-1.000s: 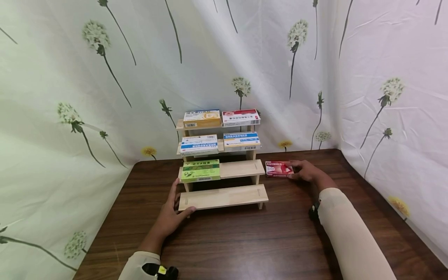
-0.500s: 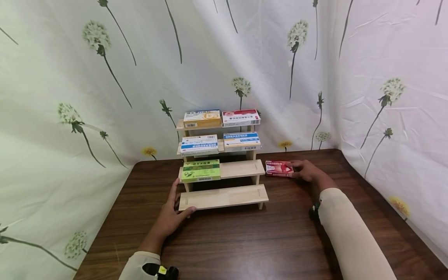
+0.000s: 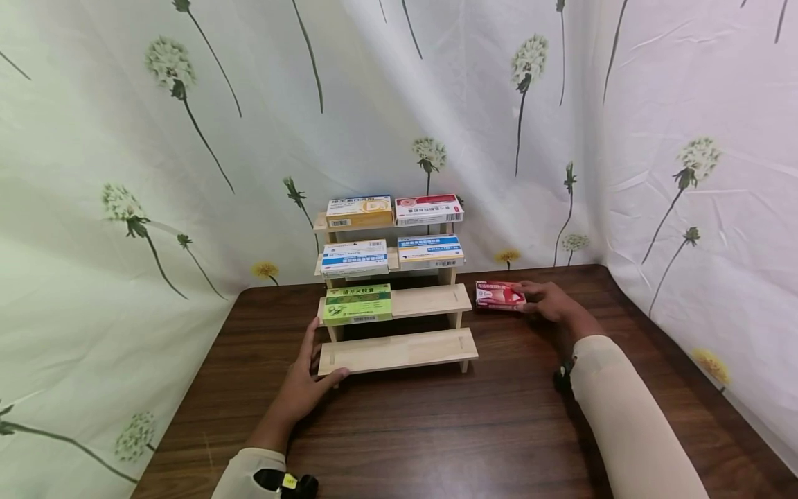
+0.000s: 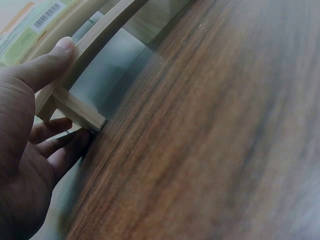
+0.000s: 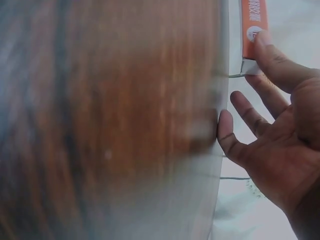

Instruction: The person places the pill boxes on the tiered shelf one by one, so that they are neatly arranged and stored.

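A wooden tiered display stand [image 3: 399,352] stands on the table. My left hand [image 3: 303,388] holds its left end, the thumb on the lowest step's front edge; in the left wrist view the other fingers of that hand [image 4: 30,145] curl round beside the stand's leg. To the stand's right, my right hand [image 3: 548,303] pinches the right end of a red medicine box [image 3: 495,295]. In the right wrist view the thumb lies on the side of this box [image 5: 255,30], which appears raised off the table. A green medicine box [image 3: 358,305] lies on the second step from the bottom, at left.
On the top step lie an orange-and-white box [image 3: 360,211] and a red-and-white box [image 3: 429,210]. Two blue-and-white boxes [image 3: 355,258] share the step below. Behind the dark wood table [image 3: 424,436] hangs a white curtain [image 3: 374,125] with a dandelion print.
The red medicine box has shifted slightly back and to the right with my right hand, and its near edge has tilted up. My left hand has kept its place on the stand.
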The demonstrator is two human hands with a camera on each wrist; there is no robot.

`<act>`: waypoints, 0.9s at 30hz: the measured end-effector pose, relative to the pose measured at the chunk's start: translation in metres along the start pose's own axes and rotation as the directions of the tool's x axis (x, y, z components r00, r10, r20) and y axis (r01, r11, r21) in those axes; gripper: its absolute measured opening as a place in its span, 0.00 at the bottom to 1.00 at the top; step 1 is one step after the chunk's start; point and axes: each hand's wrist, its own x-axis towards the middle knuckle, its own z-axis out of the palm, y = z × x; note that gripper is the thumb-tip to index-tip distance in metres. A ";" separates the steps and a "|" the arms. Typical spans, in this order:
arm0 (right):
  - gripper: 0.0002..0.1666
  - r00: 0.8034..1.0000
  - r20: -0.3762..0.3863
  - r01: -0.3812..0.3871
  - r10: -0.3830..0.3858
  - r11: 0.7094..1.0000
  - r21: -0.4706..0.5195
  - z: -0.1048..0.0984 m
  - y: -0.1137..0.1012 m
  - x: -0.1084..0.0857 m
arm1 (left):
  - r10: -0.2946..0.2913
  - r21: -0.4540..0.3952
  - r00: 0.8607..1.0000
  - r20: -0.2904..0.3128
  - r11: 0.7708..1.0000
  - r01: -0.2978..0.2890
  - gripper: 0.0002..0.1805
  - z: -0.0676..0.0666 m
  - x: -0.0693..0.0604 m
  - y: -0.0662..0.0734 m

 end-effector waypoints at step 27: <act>0.32 0.996 -0.068 0.064 -0.057 0.992 0.105 -0.015 -0.010 -0.021 | 0.009 -0.006 1.000 0.002 1.000 -0.009 0.65 0.000 0.000 -0.001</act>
